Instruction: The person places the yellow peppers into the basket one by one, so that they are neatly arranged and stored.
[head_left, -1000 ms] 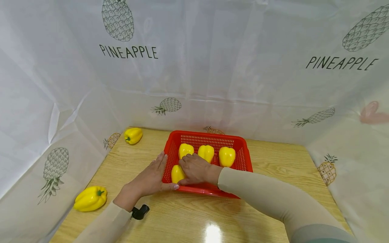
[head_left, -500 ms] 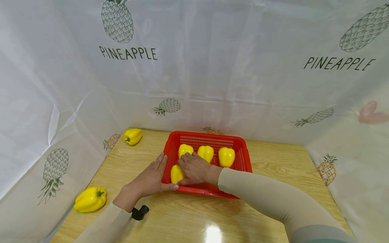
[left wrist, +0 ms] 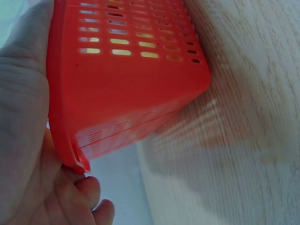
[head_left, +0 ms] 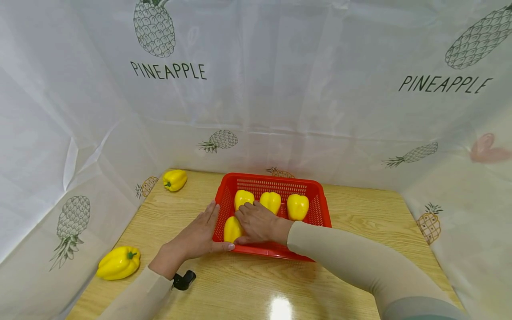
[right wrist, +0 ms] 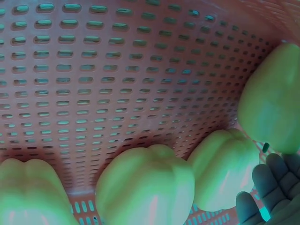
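Several yellow bell peppers sit inside a red slotted plastic basket (head_left: pixel 276 254). My left hand (head_left: pixel 198 235) rests at the basket's near left corner, fingers along the left rim and thumb across the front rim. In the left wrist view, the hand (left wrist: pixel 28 117) lies against the rim outside the wall. My right hand (head_left: pixel 258 222) is down inside the basket, beside the front-left bell pepper (head_left: pixel 232 230). In the right wrist view, its fingertips are right at the stem end of that bell pepper (right wrist: pixel 272 101), extended rather than wrapped around it.
Two more yellow bell peppers lie on the wooden table (head_left: pixel 236 289): one at the back left (head_left: pixel 174 180), one at the front left (head_left: pixel 119 263). Behind the basket and at both sides hangs a white pineapple-print sheet (head_left: pixel 272 89).
Both hands stay in place on and in the basket. The whole head view shifts very slightly; the peppers keep their positions.
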A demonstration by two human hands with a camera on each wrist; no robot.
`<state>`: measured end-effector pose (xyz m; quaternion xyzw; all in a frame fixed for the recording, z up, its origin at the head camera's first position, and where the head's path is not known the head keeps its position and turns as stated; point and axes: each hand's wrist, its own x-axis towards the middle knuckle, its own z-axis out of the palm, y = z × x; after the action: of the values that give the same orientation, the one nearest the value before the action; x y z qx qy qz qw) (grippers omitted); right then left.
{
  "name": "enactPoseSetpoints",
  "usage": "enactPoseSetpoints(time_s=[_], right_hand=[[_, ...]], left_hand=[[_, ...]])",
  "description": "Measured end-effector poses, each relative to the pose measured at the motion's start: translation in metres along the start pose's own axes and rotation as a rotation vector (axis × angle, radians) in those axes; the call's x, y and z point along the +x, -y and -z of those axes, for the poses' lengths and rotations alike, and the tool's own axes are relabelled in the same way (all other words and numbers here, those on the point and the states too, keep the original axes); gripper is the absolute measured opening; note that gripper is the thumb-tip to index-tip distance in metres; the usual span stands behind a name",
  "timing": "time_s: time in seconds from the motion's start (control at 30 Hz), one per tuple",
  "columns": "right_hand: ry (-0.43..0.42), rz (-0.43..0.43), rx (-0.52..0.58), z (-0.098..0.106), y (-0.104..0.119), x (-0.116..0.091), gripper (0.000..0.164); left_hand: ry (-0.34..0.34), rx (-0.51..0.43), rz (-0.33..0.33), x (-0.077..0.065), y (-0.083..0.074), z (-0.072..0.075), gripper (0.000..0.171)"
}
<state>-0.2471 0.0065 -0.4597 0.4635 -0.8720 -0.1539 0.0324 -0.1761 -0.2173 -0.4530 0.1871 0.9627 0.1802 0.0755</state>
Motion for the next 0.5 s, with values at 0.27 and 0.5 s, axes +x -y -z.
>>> enactPoseSetpoints(time_s=[0.27, 0.5], right_hand=[[-0.045, 0.005, -0.019, 0.0, -0.003, -0.001, 0.078], [-0.099, -0.001, -0.051, 0.004, -0.011, -0.004, 0.082]], left_hand=[[0.003, -0.002, 0.001, 0.0, -0.001, 0.0, 0.13], [0.018, -0.01, 0.026, 0.0, -0.001, 0.001, 0.133]])
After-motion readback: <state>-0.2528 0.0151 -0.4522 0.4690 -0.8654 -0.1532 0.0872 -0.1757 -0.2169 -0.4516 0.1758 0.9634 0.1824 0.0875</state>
